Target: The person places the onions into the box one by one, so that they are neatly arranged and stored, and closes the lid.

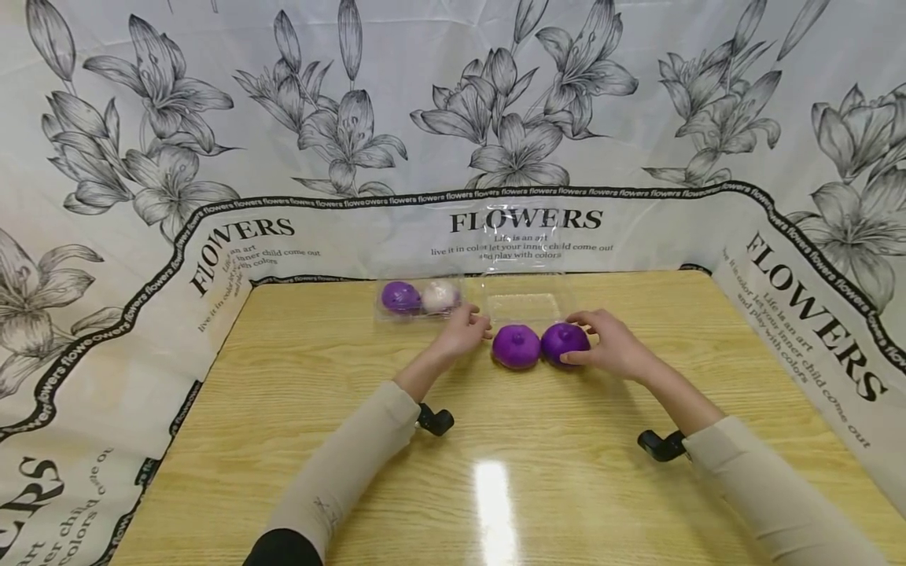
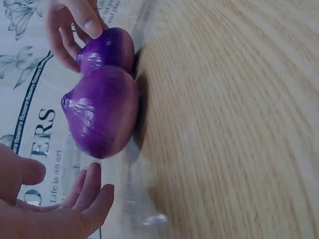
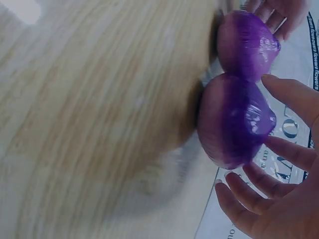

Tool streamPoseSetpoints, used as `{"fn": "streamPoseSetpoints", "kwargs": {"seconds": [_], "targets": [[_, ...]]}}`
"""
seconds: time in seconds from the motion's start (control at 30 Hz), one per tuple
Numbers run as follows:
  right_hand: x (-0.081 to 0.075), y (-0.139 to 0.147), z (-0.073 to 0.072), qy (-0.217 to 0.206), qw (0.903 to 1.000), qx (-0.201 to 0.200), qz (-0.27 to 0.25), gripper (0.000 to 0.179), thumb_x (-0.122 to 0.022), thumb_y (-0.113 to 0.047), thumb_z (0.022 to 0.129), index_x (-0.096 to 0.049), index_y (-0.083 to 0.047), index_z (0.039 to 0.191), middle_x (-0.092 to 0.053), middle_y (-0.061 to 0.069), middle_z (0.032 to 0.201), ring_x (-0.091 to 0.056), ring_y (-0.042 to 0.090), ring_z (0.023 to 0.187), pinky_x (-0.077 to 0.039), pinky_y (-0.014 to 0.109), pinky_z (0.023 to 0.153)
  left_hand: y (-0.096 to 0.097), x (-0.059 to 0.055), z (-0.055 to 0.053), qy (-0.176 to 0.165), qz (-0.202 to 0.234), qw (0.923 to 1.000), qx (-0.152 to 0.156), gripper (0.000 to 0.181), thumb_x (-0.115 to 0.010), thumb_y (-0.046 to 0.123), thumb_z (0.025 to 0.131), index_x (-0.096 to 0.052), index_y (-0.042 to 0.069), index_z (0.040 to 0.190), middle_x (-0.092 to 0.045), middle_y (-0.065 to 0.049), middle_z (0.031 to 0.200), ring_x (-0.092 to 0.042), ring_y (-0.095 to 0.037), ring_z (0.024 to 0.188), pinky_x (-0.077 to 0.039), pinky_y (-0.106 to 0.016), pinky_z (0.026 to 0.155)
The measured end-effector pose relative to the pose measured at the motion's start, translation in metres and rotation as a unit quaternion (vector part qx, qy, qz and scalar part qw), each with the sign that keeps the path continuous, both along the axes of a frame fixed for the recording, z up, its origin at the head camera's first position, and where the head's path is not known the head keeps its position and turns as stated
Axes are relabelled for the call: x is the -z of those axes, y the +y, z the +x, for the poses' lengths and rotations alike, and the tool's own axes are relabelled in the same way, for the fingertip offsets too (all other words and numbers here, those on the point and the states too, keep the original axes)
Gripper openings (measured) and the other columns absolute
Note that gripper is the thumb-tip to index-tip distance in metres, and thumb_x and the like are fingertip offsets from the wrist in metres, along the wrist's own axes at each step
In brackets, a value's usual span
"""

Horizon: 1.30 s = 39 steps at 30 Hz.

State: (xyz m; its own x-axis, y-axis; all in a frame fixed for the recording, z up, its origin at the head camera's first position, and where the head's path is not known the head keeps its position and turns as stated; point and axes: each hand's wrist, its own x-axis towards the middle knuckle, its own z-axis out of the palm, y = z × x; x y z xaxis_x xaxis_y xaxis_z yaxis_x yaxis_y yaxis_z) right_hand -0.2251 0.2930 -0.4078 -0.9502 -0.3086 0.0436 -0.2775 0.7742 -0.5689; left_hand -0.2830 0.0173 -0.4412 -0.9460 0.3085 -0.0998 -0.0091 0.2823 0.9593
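Two round, purple, onion-shaped balls in shiny film stand side by side on the table, each with a small knob on top. Around the right ball, the fingers and thumb of my right hand are curved, as the right wrist view shows from the side. Next to it sits the left ball, slightly paler. My left hand is just left of that ball, fingers spread and relaxed, with a gap to it in the left wrist view. Behind the balls lies an opened clear plastic box, its lid raised.
Left of the opened box, another clear plastic box contains a purple ball and a white ball. A flower-printed cloth walls the wooden table at the back and sides.
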Motion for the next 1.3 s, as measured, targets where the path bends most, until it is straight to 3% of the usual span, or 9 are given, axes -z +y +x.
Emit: {"fn": "streamPoseSetpoints", "kwargs": {"seconds": [0.23, 0.4, 0.6, 0.77, 0.97, 1.13, 1.3], "targets": [[0.012, 0.002, -0.001, -0.002, 0.9998, 0.016, 0.008, 0.069, -0.088, -0.024, 0.082, -0.056, 0.004, 0.136, -0.054, 0.033, 0.127, -0.056, 0.051, 0.114, -0.054, 0.065, 0.096, 0.009, 0.003, 0.001, -0.051, 0.063, 0.9966, -0.013, 0.051, -0.04, 0.012, 0.11, -0.025, -0.012, 0.153, -0.06, -0.031, 0.128, -0.066, -0.042, 0.114, -0.054, -0.046, 0.107], [0.017, 0.004, -0.002, 0.003, 0.9997, 0.021, 0.014, 0.07, -0.088, -0.025, 0.082, -0.054, 0.003, 0.136, -0.054, 0.034, 0.126, -0.056, 0.05, 0.112, -0.054, 0.066, 0.094, 0.016, 0.005, 0.0, -0.055, 0.067, 0.9958, -0.028, 0.051, -0.04, 0.013, 0.11, -0.025, -0.01, 0.154, -0.06, -0.031, 0.129, -0.066, -0.041, 0.114, -0.056, -0.046, 0.105], [0.019, 0.002, -0.002, 0.001, 0.9998, 0.015, 0.009, 0.071, -0.088, -0.024, 0.081, -0.053, 0.007, 0.135, -0.058, 0.034, 0.127, -0.057, 0.05, 0.114, -0.053, 0.065, 0.096, 0.026, 0.006, 0.0, -0.002, 0.016, 0.998, -0.062, 0.047, -0.043, 0.008, 0.108, -0.034, -0.014, 0.148, -0.068, -0.027, 0.114, -0.072, -0.037, 0.101, -0.064, -0.034, 0.086], [0.017, -0.001, -0.001, -0.007, 0.9999, 0.008, 0.002, 0.072, -0.088, -0.023, 0.082, -0.051, 0.008, 0.135, -0.058, 0.035, 0.129, -0.056, 0.052, 0.119, -0.051, 0.066, 0.101, 0.031, 0.005, 0.0, 0.049, -0.047, 0.9933, -0.094, 0.046, -0.047, 0.005, 0.105, -0.04, -0.013, 0.147, -0.073, -0.02, 0.104, -0.075, -0.029, 0.09, -0.062, -0.022, 0.071], [0.018, -0.001, -0.001, -0.004, 1.0, 0.006, 0.004, 0.07, -0.088, -0.022, 0.083, -0.051, 0.008, 0.135, -0.058, 0.035, 0.129, -0.056, 0.052, 0.119, -0.051, 0.066, 0.101, 0.035, 0.003, 0.0, 0.018, 0.01, 0.9915, -0.129, 0.045, -0.052, -0.001, 0.102, -0.044, -0.012, 0.144, -0.074, -0.023, 0.101, -0.075, -0.034, 0.089, -0.06, -0.019, 0.066], [0.019, -0.001, -0.002, -0.008, 1.0, 0.004, -0.003, 0.07, -0.087, -0.02, 0.083, -0.051, 0.007, 0.137, -0.057, 0.034, 0.131, -0.056, 0.051, 0.12, -0.051, 0.066, 0.102, 0.036, 0.001, 0.0, -0.016, 0.055, 0.9886, -0.139, 0.046, -0.052, -0.005, 0.102, -0.042, -0.013, 0.146, -0.072, -0.026, 0.108, -0.075, -0.032, 0.092, -0.064, -0.028, 0.082], [0.019, 0.0, -0.004, -0.008, 1.0, 0.0, -0.001, 0.07, -0.087, -0.019, 0.083, -0.051, 0.007, 0.137, -0.057, 0.034, 0.133, -0.055, 0.052, 0.122, -0.049, 0.066, 0.104, 0.037, -0.001, -0.001, -0.045, 0.1, 0.9833, -0.145, 0.045, -0.05, -0.007, 0.103, -0.041, -0.014, 0.146, -0.066, -0.03, 0.117, -0.074, -0.032, 0.099, -0.063, -0.033, 0.09]]}}
